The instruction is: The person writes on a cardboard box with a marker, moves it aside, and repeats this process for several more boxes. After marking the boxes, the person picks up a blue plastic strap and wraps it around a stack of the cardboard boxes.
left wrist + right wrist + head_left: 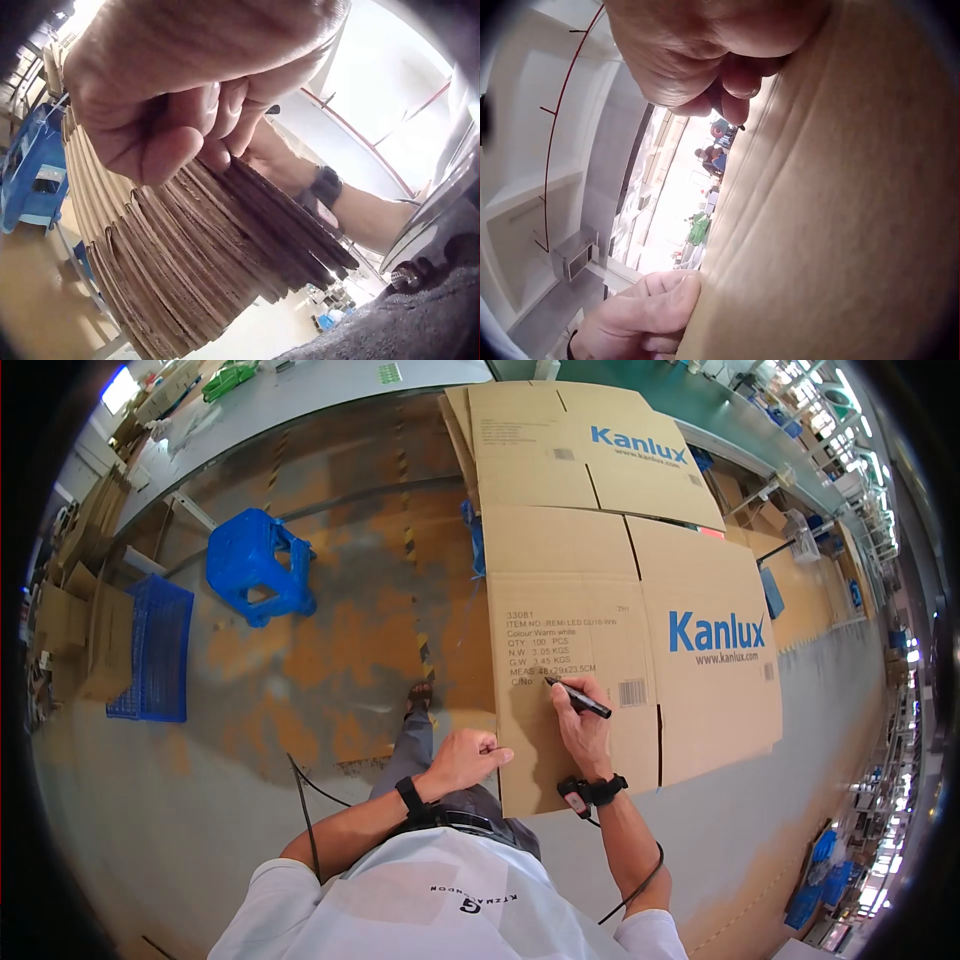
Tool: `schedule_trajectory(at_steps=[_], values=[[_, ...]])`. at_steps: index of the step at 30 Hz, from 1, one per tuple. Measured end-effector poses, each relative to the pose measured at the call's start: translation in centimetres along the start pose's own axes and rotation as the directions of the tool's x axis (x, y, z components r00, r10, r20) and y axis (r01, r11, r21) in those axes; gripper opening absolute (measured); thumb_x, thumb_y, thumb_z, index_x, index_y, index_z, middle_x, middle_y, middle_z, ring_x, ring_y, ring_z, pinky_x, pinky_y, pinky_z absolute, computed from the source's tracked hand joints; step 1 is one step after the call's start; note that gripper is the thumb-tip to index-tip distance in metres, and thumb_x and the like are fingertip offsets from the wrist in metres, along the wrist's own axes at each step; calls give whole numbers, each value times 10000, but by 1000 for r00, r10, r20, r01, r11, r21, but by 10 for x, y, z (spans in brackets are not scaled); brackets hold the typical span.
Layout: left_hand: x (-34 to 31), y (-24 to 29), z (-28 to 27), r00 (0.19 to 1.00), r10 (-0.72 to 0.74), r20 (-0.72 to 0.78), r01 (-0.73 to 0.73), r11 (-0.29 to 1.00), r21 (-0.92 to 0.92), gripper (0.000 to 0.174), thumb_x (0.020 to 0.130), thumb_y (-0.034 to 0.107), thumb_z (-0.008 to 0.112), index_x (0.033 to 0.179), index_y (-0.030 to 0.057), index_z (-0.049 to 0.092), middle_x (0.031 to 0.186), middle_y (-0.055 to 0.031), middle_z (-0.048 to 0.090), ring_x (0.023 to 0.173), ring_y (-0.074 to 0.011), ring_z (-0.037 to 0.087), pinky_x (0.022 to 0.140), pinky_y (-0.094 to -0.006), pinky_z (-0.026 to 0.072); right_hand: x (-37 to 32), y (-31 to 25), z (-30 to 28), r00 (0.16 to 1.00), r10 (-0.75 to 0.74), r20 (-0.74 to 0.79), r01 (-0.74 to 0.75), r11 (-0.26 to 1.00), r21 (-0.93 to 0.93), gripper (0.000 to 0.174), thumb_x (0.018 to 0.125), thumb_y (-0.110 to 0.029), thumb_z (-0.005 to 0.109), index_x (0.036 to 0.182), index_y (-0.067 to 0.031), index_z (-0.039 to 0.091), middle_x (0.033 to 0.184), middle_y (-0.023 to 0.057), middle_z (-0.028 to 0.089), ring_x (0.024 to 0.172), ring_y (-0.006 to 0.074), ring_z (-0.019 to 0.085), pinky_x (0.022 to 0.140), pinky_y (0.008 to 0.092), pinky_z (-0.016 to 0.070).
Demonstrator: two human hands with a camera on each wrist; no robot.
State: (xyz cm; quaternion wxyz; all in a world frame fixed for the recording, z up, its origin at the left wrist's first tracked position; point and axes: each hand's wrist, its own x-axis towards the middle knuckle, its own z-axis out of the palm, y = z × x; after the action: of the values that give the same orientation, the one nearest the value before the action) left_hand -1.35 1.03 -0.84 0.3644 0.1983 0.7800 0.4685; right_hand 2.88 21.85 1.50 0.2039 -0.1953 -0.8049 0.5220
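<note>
A stack of flattened cardboard cartons (pixel 590 560) lies before me, the top one printed with "Kanlux" and several lines of item text. My right hand (pixel 585 728) grips a black marker (pixel 588 700), its tip at the last printed line, "C/No". At the near left edge of the stack, my left hand (pixel 465 760) has curled fingers and its thumb at the top carton's edge. From the left wrist, those curled fingers (pixel 176 154) sit right against the layered carton edges (pixel 172 255). The right wrist view shows the left thumb (pixel 667 306) at the board's edge.
A blue plastic stool (pixel 255 565) and a blue crate (pixel 155 650) stand on the floor to the left. Beyond the stack runs a green-topped workbench (pixel 590 375). Black cables (pixel 305 810) hang near both arms.
</note>
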Motion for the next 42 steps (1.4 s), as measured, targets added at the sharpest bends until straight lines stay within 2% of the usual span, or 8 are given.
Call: schedule_trajectory(at_steps=[13, 22, 28, 31, 34, 37, 39, 42], values=[[2, -4, 0, 1000, 26, 2, -26, 999, -24, 307, 847, 248, 724, 724, -25, 653, 568, -53, 599, 511, -74, 509, 498, -281, 415, 1, 13, -3, 999, -29, 35, 29, 1000, 3, 101, 914, -106, 663, 904, -14, 622, 691, -52, 529, 610, 33, 441, 522, 216, 367], [-15, 24, -11, 999, 13, 46, 1, 958, -286, 288, 865, 225, 731, 692, 10, 646, 584, 26, 587, 529, -32, 473, 489, -243, 386, -38, -59, -70, 957, 271, -100, -253, 953, 165, 178, 980, -157, 579, 1094, -22, 601, 814, 40, 665, 601, 70, 552, 557, 218, 431], [-20, 62, -53, 988, 136, 78, -72, 835, -545, 242, 893, 183, 707, 710, 44, 632, 608, 34, 548, 529, -24, 468, 447, -208, 316, -108, -58, -155, 925, -320, 203, 372, 870, -324, 500, 817, -343, 758, 1152, -23, 571, 1193, 189, 638, 1081, 361, 620, 944, 466, 474], [-42, 106, -90, 977, 188, 97, -95, 799, -593, 244, 885, 174, 711, 696, 56, 611, 609, 26, 544, 514, -24, 425, 451, -218, 289, -130, -51, -181, 901, -333, 279, 427, 563, -707, 528, 791, -352, 770, 1142, -33, 539, 1263, 229, 602, 1160, 426, 576, 1006, 512, 427], [-73, 138, -122, 967, 233, 103, -127, 792, -597, 245, 879, 164, 711, 687, 62, 599, 608, 29, 540, 528, -30, 427, 472, -224, 286, -125, -8, -198, 876, -471, 105, 366, 508, -779, 454, 848, -281, 716, 1162, -26, 510, 1326, 273, 544, 1244, 482, 496, 1059, 566, 351], [-98, 169, -156, 963, 267, 39, -191, 774, -604, 224, 876, 154, 715, 704, 57, 607, 616, 50, 520, 530, -20, 390, 476, -220, 254, -94, -2, -212, 778, -628, 36, 369, 409, -835, 469, 792, -346, 770, 1069, -33, 558, 1253, 246, 611, 1110, 442, 602, 958, 503, 469], [-102, 177, -162, 956, 277, -93, -279, 767, -577, 255, 921, 189, 670, 722, 53, 589, 591, 40, 514, 517, -36, 422, 469, -230, 287, -77, -8, -203, 770, -634, -71, 405, 572, -713, 393, 816, -316, 749, 1018, -26, 577, 1198, 248, 640, 1063, 424, 633, 911, 479, 502], [-91, 168, -175, 891, 388, -236, -403, 435, -805, 264, 969, 214, 609, 766, 46, 596, 590, 39, 514, 530, -47, 467, 464, -226, 322, -53, -37, -208, 704, -682, -197, 411, 618, -670, 261, 862, -236, 700, 954, -13, 598, 1112, 245, 676, 984, 389, 671, 847, 434, 535]])
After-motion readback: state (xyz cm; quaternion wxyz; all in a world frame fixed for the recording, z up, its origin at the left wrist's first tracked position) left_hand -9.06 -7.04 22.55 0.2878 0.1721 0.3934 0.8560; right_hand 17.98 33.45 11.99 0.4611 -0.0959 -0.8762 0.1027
